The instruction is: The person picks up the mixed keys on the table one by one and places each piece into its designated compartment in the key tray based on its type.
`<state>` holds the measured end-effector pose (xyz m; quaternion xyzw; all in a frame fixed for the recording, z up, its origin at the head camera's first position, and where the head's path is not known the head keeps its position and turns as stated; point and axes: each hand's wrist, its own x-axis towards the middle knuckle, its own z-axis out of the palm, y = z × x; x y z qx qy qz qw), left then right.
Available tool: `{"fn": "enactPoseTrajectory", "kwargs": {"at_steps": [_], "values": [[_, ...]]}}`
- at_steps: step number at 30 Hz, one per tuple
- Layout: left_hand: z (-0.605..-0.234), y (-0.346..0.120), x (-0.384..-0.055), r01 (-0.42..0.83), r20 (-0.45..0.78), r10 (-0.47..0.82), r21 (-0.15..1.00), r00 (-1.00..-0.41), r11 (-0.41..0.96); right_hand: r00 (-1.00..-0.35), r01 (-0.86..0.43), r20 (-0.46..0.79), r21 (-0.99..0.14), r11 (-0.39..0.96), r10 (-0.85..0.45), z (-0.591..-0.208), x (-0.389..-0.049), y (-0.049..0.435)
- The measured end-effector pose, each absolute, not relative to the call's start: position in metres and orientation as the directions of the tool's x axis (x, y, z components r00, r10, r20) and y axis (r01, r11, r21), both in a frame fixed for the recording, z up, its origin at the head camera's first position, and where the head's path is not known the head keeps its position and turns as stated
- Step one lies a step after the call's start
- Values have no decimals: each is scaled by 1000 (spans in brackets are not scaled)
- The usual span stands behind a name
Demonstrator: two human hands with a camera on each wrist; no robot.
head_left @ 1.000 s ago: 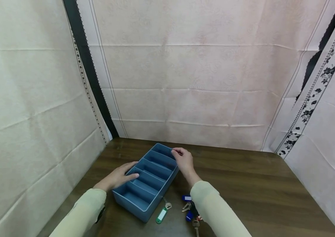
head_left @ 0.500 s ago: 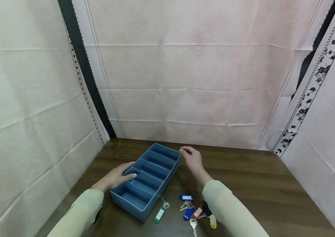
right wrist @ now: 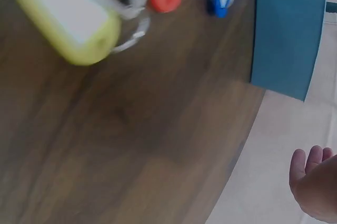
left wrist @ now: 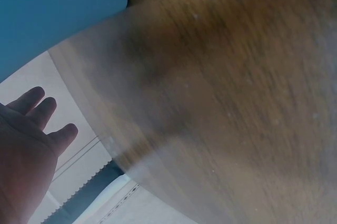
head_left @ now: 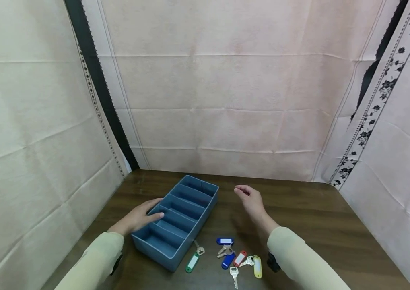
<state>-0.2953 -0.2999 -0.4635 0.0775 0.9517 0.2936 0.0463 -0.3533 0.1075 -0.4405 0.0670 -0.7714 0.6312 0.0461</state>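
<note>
A blue organizer box point(head_left: 194, 233) with several compartments, no contents showing in them, stands slantwise on the table. My left hand point(head_left: 139, 215) rests at its left rim, thumb over a compartment and fingers extended along the outer side. To the right of the box, my right hand point(head_left: 252, 201) is above the table, its fingers loosely bent and nothing visible in them. Nearer the front lie keys with coloured key tags: a green tag point(head_left: 192, 263) beside the box, two blue tags point(head_left: 224, 241), a red tag point(head_left: 240, 258) and a yellow tag point(head_left: 258, 267). A loose-looking key point(head_left: 234, 276) points frontward.
The brown wooden table point(head_left: 320, 233) ends at the back against a pale cloth hanging point(head_left: 226, 100). Further cloth hangs along the left side point(head_left: 38, 141) and the right side point(head_left: 404, 161).
My right hand has moved away from the box's far right corner, out to the right. Its sleeve uncovers the red and yellow tags. The left hand stays at the box rim.
</note>
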Motion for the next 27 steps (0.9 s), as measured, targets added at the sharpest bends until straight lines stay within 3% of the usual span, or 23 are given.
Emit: {"fn": "enactPoseTrajectory", "kwargs": {"at_steps": [13, 27], "values": [[-462, -299, -294, 121, -38, 173, 569, -984, 813, -983, -153, 110, -936, 318, -149, -462, -317, 141], [-462, -299, -294, 119, -43, 174, 567, -984, 815, -907, -197, 36, -917, 347, -421, -472, -280, 169]]}}
